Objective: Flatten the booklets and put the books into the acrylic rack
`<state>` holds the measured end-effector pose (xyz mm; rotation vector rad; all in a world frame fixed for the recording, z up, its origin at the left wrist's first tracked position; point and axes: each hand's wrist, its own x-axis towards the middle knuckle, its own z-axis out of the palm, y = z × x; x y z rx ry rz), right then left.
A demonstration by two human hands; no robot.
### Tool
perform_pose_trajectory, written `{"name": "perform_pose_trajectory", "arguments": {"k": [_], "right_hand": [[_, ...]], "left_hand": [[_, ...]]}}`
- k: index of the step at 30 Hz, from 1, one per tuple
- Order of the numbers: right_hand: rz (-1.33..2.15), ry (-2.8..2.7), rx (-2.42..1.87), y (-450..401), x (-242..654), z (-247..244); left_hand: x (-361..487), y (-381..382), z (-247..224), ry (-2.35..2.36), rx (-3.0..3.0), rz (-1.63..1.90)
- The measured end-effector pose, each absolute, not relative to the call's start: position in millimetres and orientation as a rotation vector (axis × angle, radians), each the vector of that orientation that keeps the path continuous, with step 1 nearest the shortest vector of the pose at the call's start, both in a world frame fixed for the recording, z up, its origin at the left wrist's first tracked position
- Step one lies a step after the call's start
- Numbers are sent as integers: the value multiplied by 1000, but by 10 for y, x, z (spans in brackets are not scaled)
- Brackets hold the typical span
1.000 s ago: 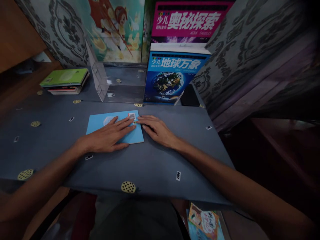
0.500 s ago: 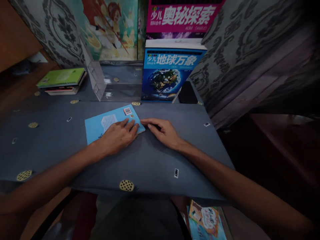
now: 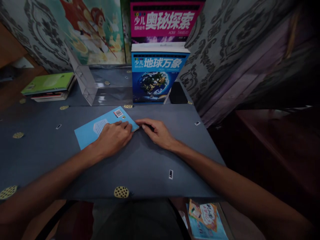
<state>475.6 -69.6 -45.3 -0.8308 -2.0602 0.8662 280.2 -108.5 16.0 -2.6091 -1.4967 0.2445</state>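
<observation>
A thin light-blue book [image 3: 86,135] lies at a slant on the table, its back cover up, showing a barcode and a pale text panel. My left hand [image 3: 116,136] covers the book's near right part, with fingers curled toward its near edge; the thumb is hidden. At the book's right corner, my right hand [image 3: 157,133] rests on its side on the tabletop. Its index fingertip is at or touching the corner, and a gap shows between index finger and thumb. Nothing can be seen held in it.
Behind the book stands a clear acrylic rack [image 3: 87,88]. A blue earth book [image 3: 157,80] and a pink book [image 3: 162,25] stand upright in it. A dark flat object [image 3: 178,93] lies beside them. Left is a green-topped book stack [image 3: 48,83]; below the table edge are more books [image 3: 203,220].
My left fingers, spread flat on the cover before, are now drawn in and curled. The whole view has shifted slightly; my right hand keeps nearly the same pose at the corner.
</observation>
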Motion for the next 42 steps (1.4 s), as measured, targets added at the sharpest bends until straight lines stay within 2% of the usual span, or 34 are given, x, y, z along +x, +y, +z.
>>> {"name": "perform_pose_trajectory", "arguments": {"k": [16, 42], "right_hand": [[842, -2050, -865, -715, 4743, -435], [623, -2164, -758, -714, 4764, -447]], "left_hand": [[2762, -1066, 196, -1612, -2635, 120], [2781, -1086, 179, -1559, -2628, 158]]}}
